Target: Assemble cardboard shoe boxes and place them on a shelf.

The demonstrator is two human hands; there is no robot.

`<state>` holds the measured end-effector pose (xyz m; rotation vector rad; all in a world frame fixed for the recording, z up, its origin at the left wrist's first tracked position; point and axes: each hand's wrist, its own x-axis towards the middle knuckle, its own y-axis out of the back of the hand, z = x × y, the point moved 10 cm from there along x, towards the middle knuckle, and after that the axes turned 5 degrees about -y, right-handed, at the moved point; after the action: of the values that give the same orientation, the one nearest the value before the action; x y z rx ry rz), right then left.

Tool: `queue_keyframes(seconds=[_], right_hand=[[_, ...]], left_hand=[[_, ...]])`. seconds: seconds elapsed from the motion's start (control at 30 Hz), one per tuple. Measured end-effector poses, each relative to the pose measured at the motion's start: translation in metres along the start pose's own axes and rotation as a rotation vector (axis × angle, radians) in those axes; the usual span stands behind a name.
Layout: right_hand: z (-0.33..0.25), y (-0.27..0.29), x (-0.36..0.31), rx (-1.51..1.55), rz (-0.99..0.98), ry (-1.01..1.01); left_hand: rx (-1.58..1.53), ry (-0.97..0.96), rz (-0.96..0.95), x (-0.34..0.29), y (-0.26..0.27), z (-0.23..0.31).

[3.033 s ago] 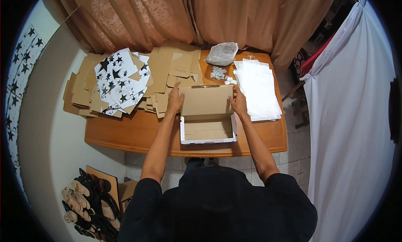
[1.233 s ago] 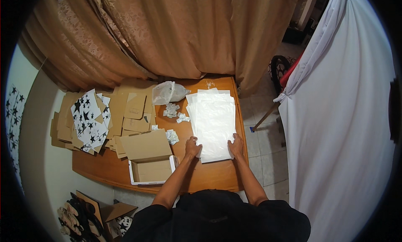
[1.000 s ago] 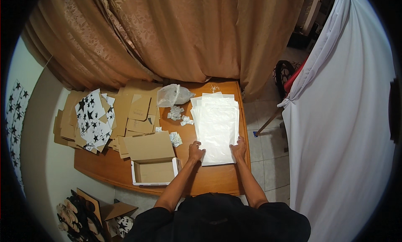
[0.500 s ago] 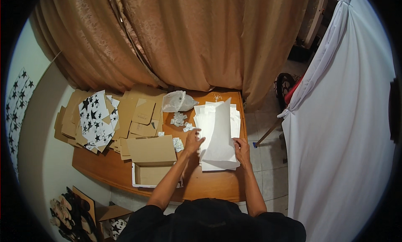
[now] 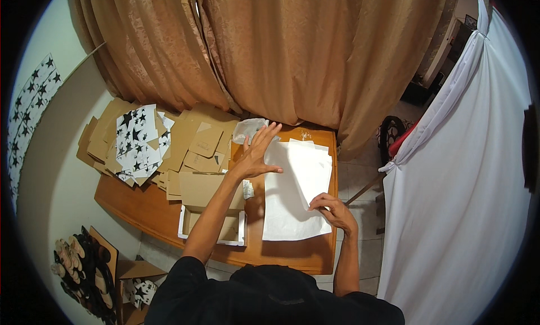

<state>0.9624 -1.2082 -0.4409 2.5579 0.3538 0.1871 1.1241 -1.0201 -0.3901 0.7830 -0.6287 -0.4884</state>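
Both hands are over the white paper, and I take the middle of this paper as the middle of the clock. At 10 o'clock, the left hand is wide open, with the fingers spread and the thumb over the left edge of the paper; it grasps nothing, and if it touches the paper I cannot tell. At 4 o'clock, the right hand is pinching the edge of the top white sheet between thumb and fingers. This sheet is partly raised and bent above the stack of white paper.

The stack lies on the brown wooden counter. At 8 o'clock stands an open cardboard box with white walls, partly covered by the left forearm. Small white packets lie at 9 o'clock, and a clear plastic bag at 11 o'clock is partly behind the left hand. Flattened cardboard is piled at 10 o'clock, with star-patterned paper on it.

In the room, a brown curtain hangs at 12 o'clock, a white cloth at 3 o'clock, and shoes are gathered at 8 o'clock, lower than the counter.
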Motion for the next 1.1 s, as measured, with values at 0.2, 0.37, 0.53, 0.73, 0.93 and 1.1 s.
queue_keyframes(seconds=[0.2, 0.37, 0.53, 0.73, 0.93, 1.1], right_hand=[[-0.006, -0.01, 0.011, 0.047, -0.037, 0.042], [0.046, -0.013, 0.011, 0.297, 0.065, -0.384], [0.063, -0.041, 0.023, 0.341, 0.135, -0.373], [0.046, -0.123, 0.042, 0.545, 0.069, -0.393], [0.073, -0.198, 0.06, 0.537, 0.257, -0.567], [0.084, -0.237, 0.073, 0.292, 0.373, -0.51]], left_hand=[[-0.299, 0.075, -0.113, -0.023, 0.003, -0.02], [-0.318, 0.264, 0.046, -0.082, 0.028, -0.056], [-0.481, 0.574, 0.137, -0.158, 0.052, -0.084], [-1.05, 0.676, 0.41, -0.262, 0.049, -0.148], [-0.905, 0.796, 0.392, -0.354, 0.055, -0.206], [-0.838, 0.884, 0.376, -0.413, 0.056, -0.251]])
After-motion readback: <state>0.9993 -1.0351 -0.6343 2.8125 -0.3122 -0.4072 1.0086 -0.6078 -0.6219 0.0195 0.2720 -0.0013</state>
